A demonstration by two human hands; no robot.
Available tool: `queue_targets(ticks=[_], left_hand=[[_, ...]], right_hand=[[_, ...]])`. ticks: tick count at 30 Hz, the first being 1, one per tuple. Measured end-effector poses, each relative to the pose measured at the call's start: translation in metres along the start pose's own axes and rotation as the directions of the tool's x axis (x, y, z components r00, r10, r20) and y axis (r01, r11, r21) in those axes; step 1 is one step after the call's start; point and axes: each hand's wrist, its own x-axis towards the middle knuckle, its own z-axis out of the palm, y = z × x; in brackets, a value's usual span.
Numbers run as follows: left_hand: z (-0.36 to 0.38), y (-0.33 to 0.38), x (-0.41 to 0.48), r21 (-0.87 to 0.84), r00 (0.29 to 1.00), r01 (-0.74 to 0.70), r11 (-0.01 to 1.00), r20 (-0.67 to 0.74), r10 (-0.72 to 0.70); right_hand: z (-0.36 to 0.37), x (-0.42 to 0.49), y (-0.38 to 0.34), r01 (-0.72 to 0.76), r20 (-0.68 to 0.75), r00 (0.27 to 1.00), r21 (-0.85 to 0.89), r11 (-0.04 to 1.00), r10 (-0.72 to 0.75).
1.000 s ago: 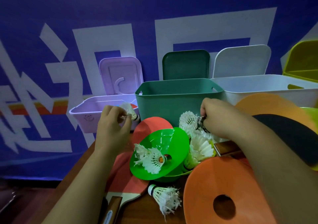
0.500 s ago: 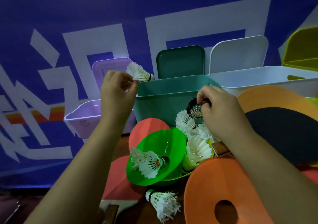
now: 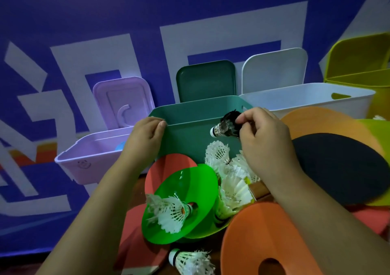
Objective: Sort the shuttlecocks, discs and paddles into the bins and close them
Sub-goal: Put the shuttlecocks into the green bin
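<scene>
My right hand [image 3: 263, 141] pinches a black shuttlecock [image 3: 225, 124] by its feathers, held in front of the teal bin [image 3: 185, 135] just below its rim. My left hand [image 3: 145, 135] is at the bin's front left corner with its thumb against the rim and nothing visible in its loosely curled fingers. A white shuttlecock [image 3: 168, 213] lies on a tilted green disc [image 3: 192, 188]. Several more white shuttlecocks [image 3: 232, 181] are heaped under my right wrist, and one [image 3: 190, 261] lies at the near edge. An orange disc [image 3: 253, 230], a black paddle [image 3: 341, 169] and a red paddle [image 3: 135, 241] lie around them.
A purple bin [image 3: 84, 162] stands left of the teal one, a white bin [image 3: 306, 97] to its right, a yellow bin [image 3: 358, 63] at far right. Their lids lean open against the blue wall. A second orange disc [image 3: 316, 120] rests against the white bin.
My left hand came down to the teal bin's rim and the white shuttlecock it held is gone from it. My right hand lifted the black shuttlecock up to the rim.
</scene>
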Motion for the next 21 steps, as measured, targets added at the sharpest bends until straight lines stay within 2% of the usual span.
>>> queue_targets(ticks=[10, 15, 18, 21], left_hand=[[0.009, -0.009, 0.005, 0.091, 1.000, 0.010, 0.996, -0.010, -0.009], [0.008, -0.003, 0.005, 0.088, 0.999, 0.037, 0.995, 0.036, -0.040], [0.001, -0.001, 0.003, 0.088, 0.998, 0.050, 0.995, 0.039, -0.053], [-0.005, 0.001, 0.003, 0.107, 0.999, 0.045, 0.993, 0.026, -0.048]], right_hand=[[0.006, 0.001, 0.001, -0.190, 0.065, 0.981, 0.106, 0.976, 0.184], [0.006, 0.002, 0.000, -0.198, 0.069, 0.980, 0.177, 0.964, 0.189], [0.005, 0.004, 0.000, -0.190, 0.060, 0.981, 0.149, 0.970, 0.183], [0.004, 0.010, -0.005, -0.181, 0.168, 0.970, 0.017, 0.983, 0.175]])
